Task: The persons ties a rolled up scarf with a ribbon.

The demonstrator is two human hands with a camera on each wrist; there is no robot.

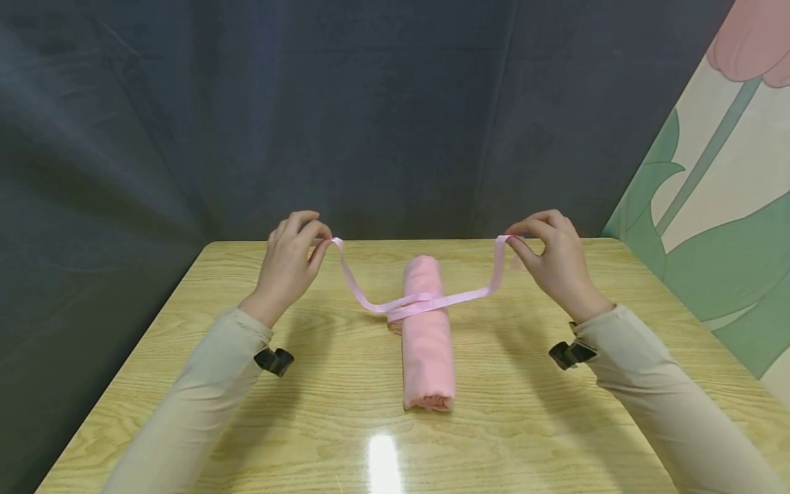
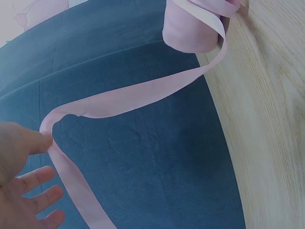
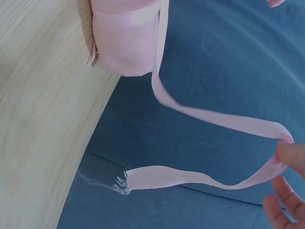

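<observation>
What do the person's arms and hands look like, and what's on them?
Both arms wear long, plain, pale beige sleeves ending near the wrists. A small black device sits at each cuff, on the inner side. The left hand and right hand wear no gloves.

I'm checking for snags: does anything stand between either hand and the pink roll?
Nothing visible does. Only the ribbon spans the gaps: it crosses over the roll, one length running to the left hand, the other to the right hand, each pinched in the fingers.
</observation>
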